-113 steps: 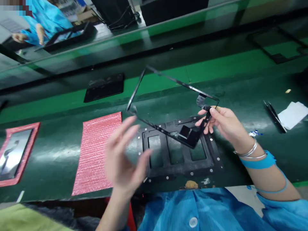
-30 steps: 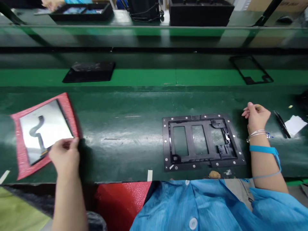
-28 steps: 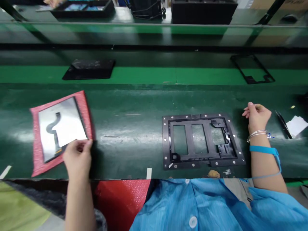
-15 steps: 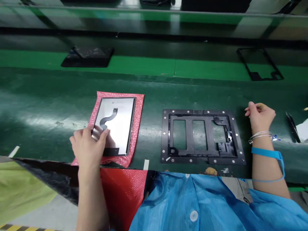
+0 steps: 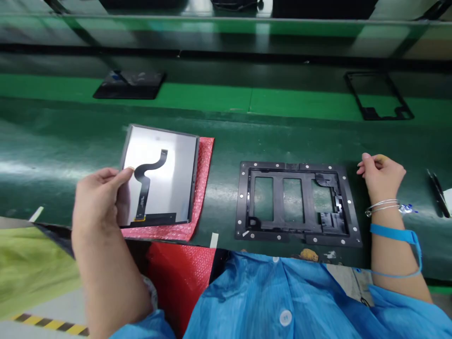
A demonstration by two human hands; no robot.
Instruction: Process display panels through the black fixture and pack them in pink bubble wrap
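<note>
A display panel (image 5: 173, 179), silver on its upper face with a dark curved ribbon cable, is tilted up at its left edge. My left hand (image 5: 100, 193) grips that edge, thumb on top and fingers underneath. Pink bubble wrap (image 5: 205, 165) lies beneath the panel and shows along its right and lower sides. A black frame fixture (image 5: 278, 197) with round metal dots and three openings lies flat in the middle right. Beyond its right side rests my right hand (image 5: 383, 174), fingers curled together; whether they hold anything small is hidden.
A black flat part (image 5: 130, 87) lies at the back left and a thin black frame (image 5: 399, 96) at the back right. Black tweezers (image 5: 438, 193) lie at the far right. Red bubble wrap (image 5: 181, 268) hangs at the front edge.
My left hand has moved left and taken hold of the panel's left edge. The panel's left side has risen from the bubble wrap. My right hand has barely moved.
</note>
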